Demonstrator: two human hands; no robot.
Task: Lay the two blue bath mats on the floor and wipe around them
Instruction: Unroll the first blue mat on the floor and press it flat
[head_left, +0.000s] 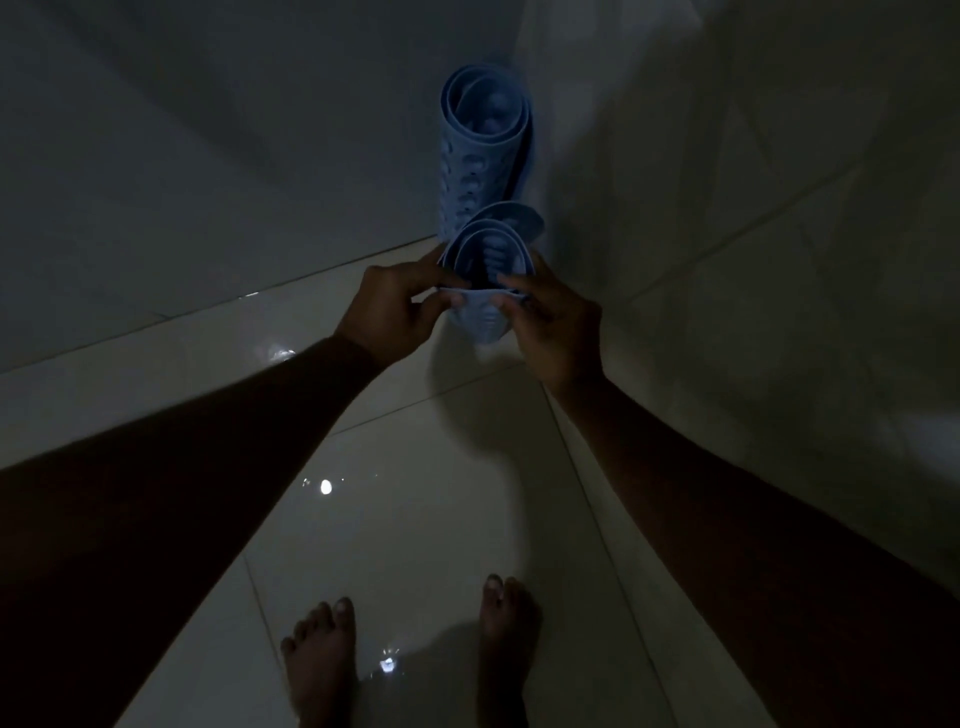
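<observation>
- Mats: two blue rolls. You hold the near roll (488, 254); the far roll (485, 150) stands upright just behind it, by the wall (208, 156).
- Your left hand (400, 306) and right hand (550, 322) each pinch the near roll's loose outer edge.
- It looks like light, floppy, perforated rubber that will probably curl back, so keep hold of that free edge and peel.
- The glossy floor (415, 519) may be slippery.
- No container shows, and the roll cores look hollow.

Left hand (389, 306), right hand (556, 332) both pinch mat (487, 326).

Blue mat (484, 156) rolled, upright in corner; second roll (487, 249) held nearer.
</observation>
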